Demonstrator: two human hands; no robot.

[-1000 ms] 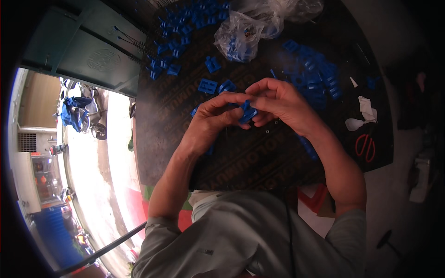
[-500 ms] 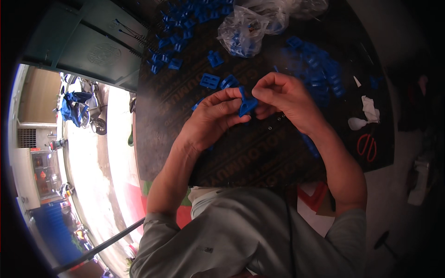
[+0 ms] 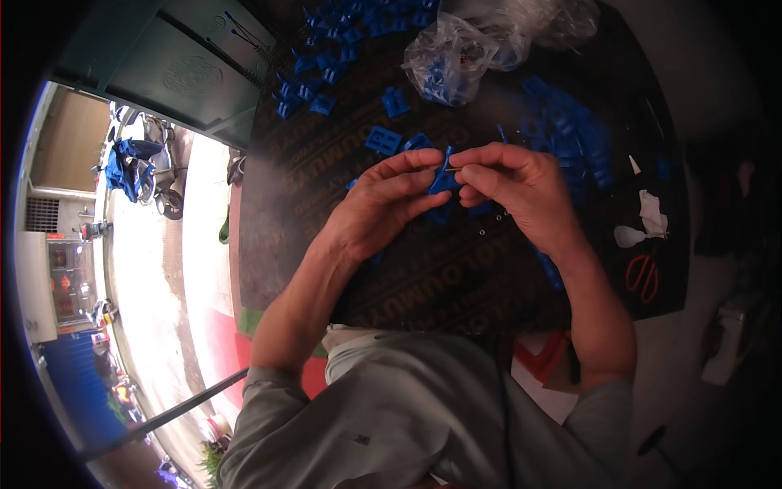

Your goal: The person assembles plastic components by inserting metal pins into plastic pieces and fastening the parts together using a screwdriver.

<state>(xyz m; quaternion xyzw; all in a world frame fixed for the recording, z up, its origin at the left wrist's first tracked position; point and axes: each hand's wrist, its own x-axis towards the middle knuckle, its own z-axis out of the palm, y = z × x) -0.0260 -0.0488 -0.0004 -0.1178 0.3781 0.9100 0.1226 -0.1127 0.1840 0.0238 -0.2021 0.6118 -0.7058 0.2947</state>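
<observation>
A small blue plastic part (image 3: 442, 181) is pinched between the thumb and fingers of my left hand (image 3: 376, 204). Close against it, my right hand (image 3: 525, 191) grips a thin, straight metal pin (image 3: 453, 169) between thumb and forefinger, pointing left at the part. Whether the pin's tip has entered the part is too small to tell. Just beyond my left fingers lies a blue plate with slots (image 3: 382, 140). A few tiny metal nuts (image 3: 481, 232) rest on the dark table (image 3: 301, 187) below my right hand.
Blue plastic parts lie in a heap at the far left (image 3: 326, 61) and another at the right (image 3: 566, 130). Between them sits a clear plastic bag (image 3: 452, 61). Red-handled scissors (image 3: 642, 277) and a crumpled white scrap (image 3: 652, 213) are near the right edge.
My right hand has come in close to the blue part, and a thin metal pin now shows in its fingers. The view has shifted slightly; my left hand keeps its hold.
</observation>
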